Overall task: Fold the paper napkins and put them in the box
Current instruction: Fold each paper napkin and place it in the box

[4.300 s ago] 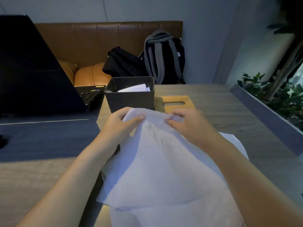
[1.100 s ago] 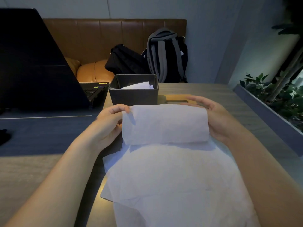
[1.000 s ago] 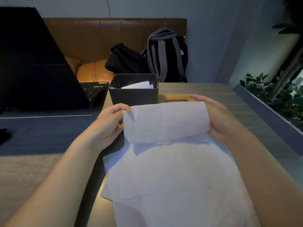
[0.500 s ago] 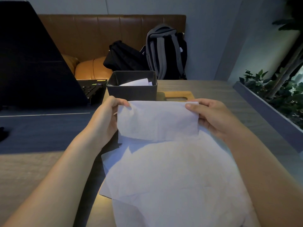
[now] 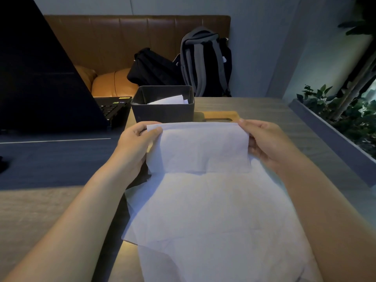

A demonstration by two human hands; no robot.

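Both hands hold a folded napkin (image 5: pixel 198 147) upright just in front of the box (image 5: pixel 162 110): the left hand (image 5: pixel 136 145) pinches its upper left corner between thumb and fingers, and the right hand (image 5: pixel 268 143) has its fingers curled round the right edge. Below it, nearer than the box, loose napkins (image 5: pixel 213 216) lie spread on the desk (image 5: pixel 40 210). Another white napkin (image 5: pixel 168 99) sits inside the box.
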